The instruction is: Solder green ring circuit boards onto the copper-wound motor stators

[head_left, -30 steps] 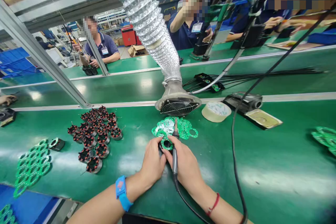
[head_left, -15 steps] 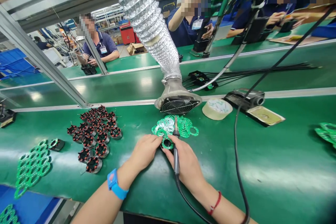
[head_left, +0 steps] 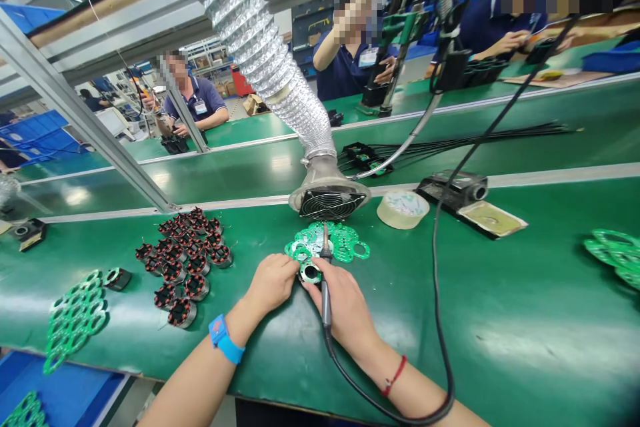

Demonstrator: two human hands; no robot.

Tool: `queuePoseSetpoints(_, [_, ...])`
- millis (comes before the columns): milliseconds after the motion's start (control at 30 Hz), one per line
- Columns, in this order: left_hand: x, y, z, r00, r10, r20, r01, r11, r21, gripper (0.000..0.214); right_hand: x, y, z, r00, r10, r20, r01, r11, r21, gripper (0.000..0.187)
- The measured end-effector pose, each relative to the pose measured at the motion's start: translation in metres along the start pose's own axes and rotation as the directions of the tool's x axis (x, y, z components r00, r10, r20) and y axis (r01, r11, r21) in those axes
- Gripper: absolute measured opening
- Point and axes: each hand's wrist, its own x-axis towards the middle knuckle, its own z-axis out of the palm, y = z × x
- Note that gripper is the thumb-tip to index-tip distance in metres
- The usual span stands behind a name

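Nearest the front edge of the green bench (head_left: 500, 320), two forearms come in from below, the left with a blue wristband (head_left: 225, 340), the right with a red string (head_left: 394, 377); the left hand (head_left: 273, 283) has its fingers drawn together, tips pinched on a small round part (head_left: 310, 272) that sits on the bench between both hands; the right hand (head_left: 343, 310) is clamped like a pen-grip round a soldering iron (head_left: 325, 283), its tip pointing away just over the part, its black cable (head_left: 440, 320) looping off to the right; just beyond the part lies a green board panel (head_left: 347, 245); left of the hands sits a cluster of copper-wound coils (head_left: 187, 253), and further left another green panel (head_left: 75, 317); farther back stand a fan hood (head_left: 327, 200) under a foil duct (head_left: 265, 47), a tape roll (head_left: 403, 208) and an iron stand (head_left: 457, 188); beyond, other people work at the far benches.
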Motion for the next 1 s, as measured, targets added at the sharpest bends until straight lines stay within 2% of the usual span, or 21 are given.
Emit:
queuePoseSetpoints(67, [0.005, 0.005, -0.008, 0.987, -0.136, 0.088, 0.151, 0.971, -0.186, 0.023, 0.0, 0.0, -0.001, 1.0, -0.019, -0.002, 0.019, 1.0, 0.01, 0.033])
queuePoseSetpoints(167, [0.014, 0.01, -0.019, 0.92, -0.279, 0.275, 0.373, 0.84, -0.395, 0.018, -0.001, 0.001, -0.004, 0.999, -0.049, 0.008, 0.049, 0.998, 0.032, 0.033])
queuePoseSetpoints(267, [0.024, 0.007, -0.024, 0.853, -0.319, 0.413, 0.493, 0.751, -0.44, 0.018, -0.002, 0.002, -0.005, 0.997, -0.074, 0.016, 0.073, 0.996, 0.053, 0.032])
queuePoseSetpoints(367, [0.029, 0.004, -0.022, 0.757, -0.382, 0.531, 0.632, 0.634, -0.445, 0.019, -0.002, 0.003, -0.005, 0.997, -0.08, 0.019, 0.079, 0.994, 0.072, 0.03])
queuePoseSetpoints(433, [0.027, 0.006, -0.019, 0.71, -0.437, 0.552, 0.695, 0.563, -0.447, 0.018, -0.002, 0.003, -0.005, 0.997, -0.071, 0.021, 0.07, 0.994, 0.079, 0.03])
queuePoseSetpoints(467, [0.023, 0.009, -0.017, 0.7, -0.467, 0.54, 0.71, 0.537, -0.455, 0.017, -0.003, 0.003, -0.005, 0.998, -0.065, 0.023, 0.063, 0.995, 0.081, 0.031])
queuePoseSetpoints(533, [0.011, 0.017, -0.013, 0.699, -0.533, 0.477, 0.715, 0.504, -0.485, 0.013, -0.003, 0.002, -0.006, 0.998, -0.052, 0.03, 0.05, 0.995, 0.084, 0.032])
queuePoseSetpoints(600, [-0.005, 0.027, -0.01, 0.733, -0.588, 0.342, 0.662, 0.502, -0.556, 0.012, -0.003, 0.001, -0.007, 0.998, -0.04, 0.04, 0.037, 0.995, 0.089, 0.033])
queuePoseSetpoints(667, [-0.023, 0.037, -0.006, 0.781, -0.601, 0.171, 0.557, 0.546, -0.627, 0.02, -0.003, -0.001, -0.008, 0.998, -0.03, 0.049, 0.025, 0.995, 0.093, 0.033])
queuePoseSetpoints(733, [-0.036, 0.045, -0.003, 0.816, -0.574, 0.064, 0.477, 0.607, -0.636, 0.031, -0.002, -0.001, -0.008, 0.998, -0.024, 0.055, 0.018, 0.995, 0.099, 0.033])
queuePoseSetpoints(833, [-0.045, 0.054, 0.002, 0.825, -0.564, 0.045, 0.472, 0.642, -0.604, 0.04, -0.002, -0.001, -0.008, 0.998, -0.024, 0.055, 0.018, 0.994, 0.11, 0.032])
queuePoseSetpoints(1000, [-0.043, 0.053, 0.006, 0.8, -0.595, 0.077, 0.497, 0.586, -0.64, 0.04, -0.002, -0.001, -0.008, 0.998, -0.036, 0.052, 0.03, 0.993, 0.113, 0.031])
